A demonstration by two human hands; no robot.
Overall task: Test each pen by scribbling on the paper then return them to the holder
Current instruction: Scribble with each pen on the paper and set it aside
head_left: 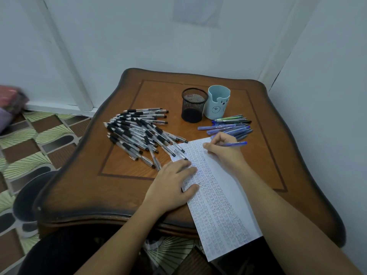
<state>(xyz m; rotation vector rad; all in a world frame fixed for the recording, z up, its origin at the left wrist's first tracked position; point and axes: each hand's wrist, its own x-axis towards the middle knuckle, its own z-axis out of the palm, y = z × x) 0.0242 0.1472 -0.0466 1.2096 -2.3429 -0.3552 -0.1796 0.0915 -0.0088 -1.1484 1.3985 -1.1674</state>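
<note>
while flat on the paper, left grip fully spread, right grip tight around a blue pen

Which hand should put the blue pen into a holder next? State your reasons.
Right. The right hand grips the blue pen, with the mesh holder and the blue cup just beyond it. The left hand lies flat on the paper, farther from both.

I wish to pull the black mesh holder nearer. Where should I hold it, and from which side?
Probably round its upper wall, from the left: the black mesh holder stands upright, a round cylinder, the blue cup stands close on its right, and its left side is free.
</note>
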